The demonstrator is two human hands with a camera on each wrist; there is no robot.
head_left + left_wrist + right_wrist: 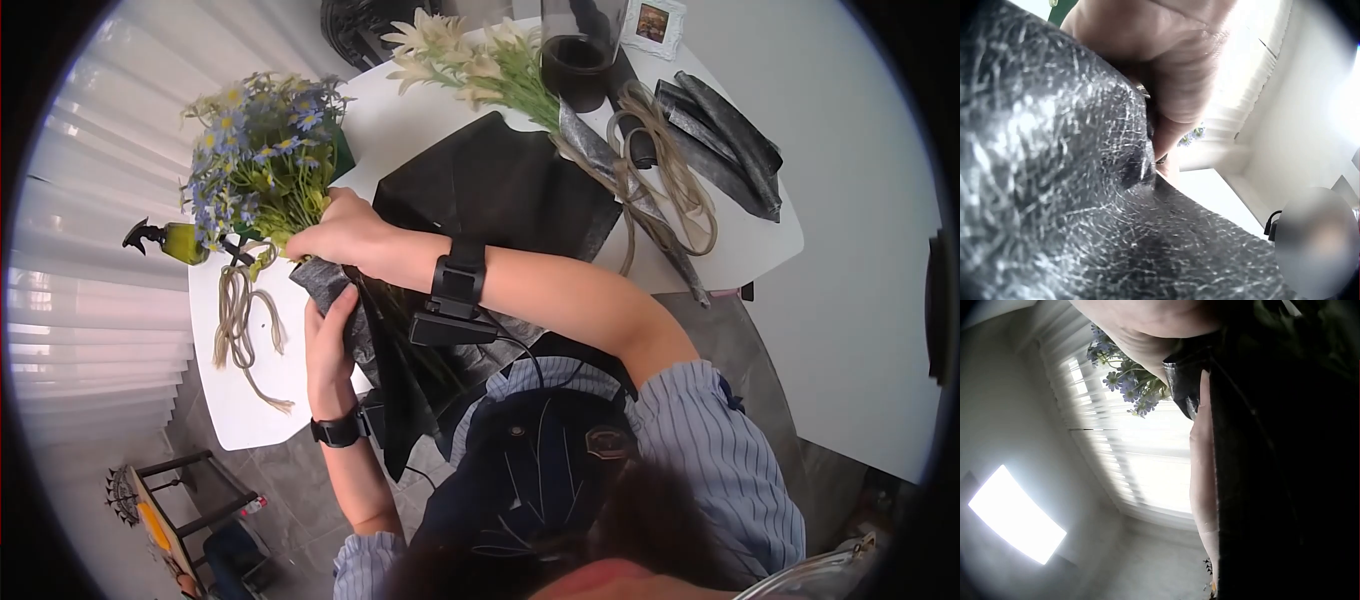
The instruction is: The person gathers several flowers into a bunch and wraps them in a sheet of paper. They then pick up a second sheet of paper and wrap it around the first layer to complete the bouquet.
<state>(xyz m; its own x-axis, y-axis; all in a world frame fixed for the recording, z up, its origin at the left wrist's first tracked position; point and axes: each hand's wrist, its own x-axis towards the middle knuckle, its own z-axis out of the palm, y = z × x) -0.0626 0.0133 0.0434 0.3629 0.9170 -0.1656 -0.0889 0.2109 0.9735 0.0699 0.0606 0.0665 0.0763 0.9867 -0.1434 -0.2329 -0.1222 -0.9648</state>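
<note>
A bouquet of blue daisy-like flowers (255,150) lies toward the left of the white table, its stems running down into dark wrapping paper (385,345). My right hand (345,235) grips the stems just below the blooms, at the paper's upper edge. Lower down, my left hand (330,345) holds the gathered paper from the side, thumb on its outer face. Silvery crackled paper (1054,162) fills much of the left wrist view, where the hand (1160,56) shows above it. In the right wrist view, black paper covers the right side, and blue flowers (1129,381) show beyond the hand.
Twine (240,310) and a green spray bottle (180,242) are at the left. A black sheet (470,185) lies across the table (740,255). Cream flowers (470,60), a glass vase (580,75), rope (690,190), rolled dark paper (725,145) and a framed picture (653,24) stand farther back.
</note>
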